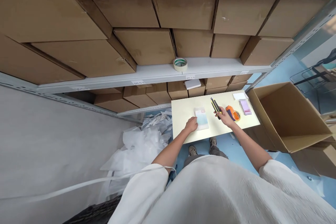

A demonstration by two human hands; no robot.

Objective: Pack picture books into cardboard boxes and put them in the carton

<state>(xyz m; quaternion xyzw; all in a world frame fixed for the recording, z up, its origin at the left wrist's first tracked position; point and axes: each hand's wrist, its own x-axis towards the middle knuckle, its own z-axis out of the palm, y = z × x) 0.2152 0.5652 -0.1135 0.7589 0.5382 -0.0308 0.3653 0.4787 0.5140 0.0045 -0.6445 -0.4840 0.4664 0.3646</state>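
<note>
Head view — left hand (191, 124) touches pale packet (202, 119), grip unclear — right hand (223, 115) grasps black-yellow utility knife (215, 106).

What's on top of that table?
A pale pack touched by the left hand, orange tape dispenser, white item and pixelated purple item. The right hand holds a cutter over the table. Whatever lies beneath them is hidden.

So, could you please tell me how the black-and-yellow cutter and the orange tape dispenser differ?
The cutter is in the right hand, while the tape dispenser lies on the table. The cutter is slim; the tape dispenser is wider and rounded. The cutter is black and yellow, the tape dispenser mainly orange and purple. Both pair bright and dark colours.
</note>
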